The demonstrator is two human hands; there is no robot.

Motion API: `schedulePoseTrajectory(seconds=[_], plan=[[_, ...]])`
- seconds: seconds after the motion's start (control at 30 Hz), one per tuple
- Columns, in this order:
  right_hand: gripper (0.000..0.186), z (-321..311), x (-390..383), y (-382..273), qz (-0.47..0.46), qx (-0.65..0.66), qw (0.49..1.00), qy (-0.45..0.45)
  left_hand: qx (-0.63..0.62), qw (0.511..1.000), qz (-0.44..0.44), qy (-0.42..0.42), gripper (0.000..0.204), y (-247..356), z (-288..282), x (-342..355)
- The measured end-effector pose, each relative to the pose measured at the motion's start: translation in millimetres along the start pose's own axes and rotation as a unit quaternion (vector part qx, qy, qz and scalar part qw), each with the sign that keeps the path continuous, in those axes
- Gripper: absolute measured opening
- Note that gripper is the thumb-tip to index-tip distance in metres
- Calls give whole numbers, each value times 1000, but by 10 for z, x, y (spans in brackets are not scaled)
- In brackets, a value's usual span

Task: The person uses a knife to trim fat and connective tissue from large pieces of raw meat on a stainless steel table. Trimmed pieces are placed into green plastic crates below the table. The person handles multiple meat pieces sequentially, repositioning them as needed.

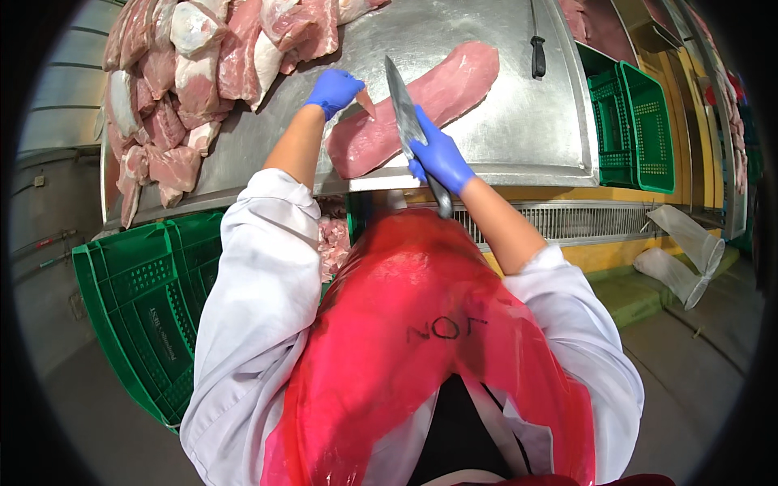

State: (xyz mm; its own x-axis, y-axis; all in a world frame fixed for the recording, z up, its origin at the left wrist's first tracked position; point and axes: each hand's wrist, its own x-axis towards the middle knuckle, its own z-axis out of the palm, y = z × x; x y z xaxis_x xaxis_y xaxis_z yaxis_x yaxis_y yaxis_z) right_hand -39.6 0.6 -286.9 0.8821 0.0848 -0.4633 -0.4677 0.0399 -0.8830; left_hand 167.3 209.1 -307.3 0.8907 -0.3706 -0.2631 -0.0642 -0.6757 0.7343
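Note:
A long pink piece of meat (pixel 455 81) lies diagonally on the steel table (pixel 519 138). My left hand (pixel 335 93), in a blue glove, pinches a thin strip of meat (pixel 365 104) just above the long piece's left part. My right hand (pixel 440 155), also gloved in blue, grips a large knife (pixel 401 103), its blade pointing up and away from me across the middle of the long piece, its handle toward my red apron (pixel 429 267).
Many meat pieces (pixel 198 73) are heaped at the table's left. A second knife (pixel 538 57) rests at the right back. Green crates stand at the right (pixel 648 121) and lower left (pixel 154 316), with meat trimmings (pixel 332 243) below the table edge. White material (pixel 681 251) hangs at the right.

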Motion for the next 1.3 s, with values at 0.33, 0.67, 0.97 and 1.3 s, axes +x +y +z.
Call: schedulePoseTrajectory(seconds=[0.33, 0.67, 0.97, 1.3], plan=[[80, 373, -354, 35, 29, -162, 980, -109, -9, 999, 18, 50, 26, -94, -82, -56], [72, 7, -691, -270, 85, -122, 984, -100, -158, 980, -23, 114, 20, -237, -1241, -1056], [82, -68, 534, -17, -41, 26, 996, 74, 88, 977, -165, 100, 30, -2221, -745, -2654], [82, -41, 706, 68, -53, -122, 977, 164, -178, 979, -88, 34, 14, -1196, 102, -895]])
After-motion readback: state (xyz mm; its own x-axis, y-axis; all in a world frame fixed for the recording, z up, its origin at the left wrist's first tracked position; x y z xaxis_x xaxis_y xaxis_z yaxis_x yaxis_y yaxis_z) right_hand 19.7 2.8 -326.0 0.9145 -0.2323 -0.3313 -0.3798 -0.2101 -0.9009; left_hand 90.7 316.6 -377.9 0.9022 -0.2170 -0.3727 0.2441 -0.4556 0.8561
